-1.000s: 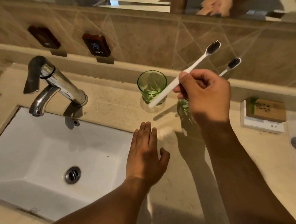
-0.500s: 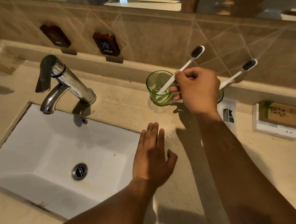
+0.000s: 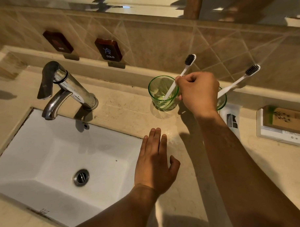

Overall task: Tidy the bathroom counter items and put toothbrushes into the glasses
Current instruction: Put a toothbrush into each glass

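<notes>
Two green glasses stand at the back of the counter. In the left glass [image 3: 161, 94] leans a white toothbrush [image 3: 186, 67] with black bristles, its handle end down inside. My right hand [image 3: 198, 93] is closed on that toothbrush's handle just above the rim. The right glass [image 3: 222, 100] is mostly hidden behind my right hand and holds a second white toothbrush [image 3: 240, 80] leaning to the right. My left hand [image 3: 155, 162] lies flat on the counter beside the sink, fingers together, holding nothing.
A white sink [image 3: 62, 154] with a chrome faucet [image 3: 61, 86] fills the left. Hot and cold labels [image 3: 108, 50] hang on the tiled wall. A white sachet [image 3: 231, 116] and a boxed soap on a white tray [image 3: 281, 124] lie at the right.
My right hand has carried the toothbrush from above the counter down into the left glass. The view has shifted slightly. My left hand has stayed flat.
</notes>
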A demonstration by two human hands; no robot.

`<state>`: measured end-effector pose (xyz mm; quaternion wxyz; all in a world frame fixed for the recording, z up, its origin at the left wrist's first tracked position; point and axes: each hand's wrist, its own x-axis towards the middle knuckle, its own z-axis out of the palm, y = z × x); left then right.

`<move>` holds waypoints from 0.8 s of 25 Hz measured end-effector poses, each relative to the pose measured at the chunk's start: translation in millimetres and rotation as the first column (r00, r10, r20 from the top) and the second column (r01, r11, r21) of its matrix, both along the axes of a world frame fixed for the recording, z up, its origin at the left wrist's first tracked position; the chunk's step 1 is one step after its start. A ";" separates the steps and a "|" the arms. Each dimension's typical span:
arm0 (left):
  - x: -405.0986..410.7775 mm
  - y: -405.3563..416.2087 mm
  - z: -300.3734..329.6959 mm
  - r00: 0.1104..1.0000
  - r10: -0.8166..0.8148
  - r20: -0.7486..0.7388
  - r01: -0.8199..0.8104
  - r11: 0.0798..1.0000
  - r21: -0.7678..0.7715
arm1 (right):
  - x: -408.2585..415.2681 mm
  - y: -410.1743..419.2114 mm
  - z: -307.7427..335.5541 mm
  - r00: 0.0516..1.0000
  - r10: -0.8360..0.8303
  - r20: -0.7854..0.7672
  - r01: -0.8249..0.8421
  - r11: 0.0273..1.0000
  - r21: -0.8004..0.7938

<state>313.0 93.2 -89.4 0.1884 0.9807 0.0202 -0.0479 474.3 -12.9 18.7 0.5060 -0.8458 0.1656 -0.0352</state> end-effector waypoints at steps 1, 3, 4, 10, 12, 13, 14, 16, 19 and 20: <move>0.3 0.2 -0.1 1.000 -0.001 -0.004 0.001 1.000 0.004 | 0.8 -1.1 1.3 1.000 0.011 -0.002 -0.011 1.000 -0.011; 0.5 0.4 -0.5 1.000 -0.005 -0.007 0.005 1.000 0.007 | 2.8 -2.6 2.3 1.000 0.028 -0.002 -0.028 0.999 -0.021; 0.5 0.5 -0.5 1.000 -0.008 -0.008 0.008 1.000 0.008 | 4.0 -2.6 2.3 0.999 0.032 0.003 -0.032 0.999 -0.022; 0.2 0.5 -1.3 1.000 -0.013 -0.013 0.013 1.000 0.027 | 6.9 0.1 0.4 0.999 0.044 0.004 -0.043 0.994 -0.104; 0.4 1.0 -1.9 1.000 -0.010 -0.017 0.010 1.000 0.023 | 8.6 0.7 1.5 0.999 0.047 -0.005 -0.047 0.992 -0.113; 0.5 1.2 -2.6 1.000 -0.010 -0.018 0.010 1.000 0.026 | 9.1 0.4 2.0 0.999 0.050 -0.009 -0.051 0.991 -0.122; 0.5 1.2 -2.9 1.000 -0.012 -0.018 0.012 0.999 0.029 | 9.3 0.1 2.4 0.998 0.055 -0.013 -0.056 0.990 -0.127; 0.3 0.9 -2.5 1.000 -0.020 -0.021 0.020 0.999 0.031 | 8.5 -1.1 2.9 0.997 0.070 -0.024 -0.072 0.989 -0.126; 1.2 0.8 -1.0 0.999 -0.030 -0.015 0.030 0.999 0.033 | 4.5 -4.4 3.2 0.996 0.082 -0.045 -0.087 0.988 -0.131; 1.1 0.7 -0.5 0.999 -0.029 -0.013 0.029 0.999 0.033 | 2.6 -5.5 3.4 0.996 0.080 -0.046 -0.086 0.988 -0.130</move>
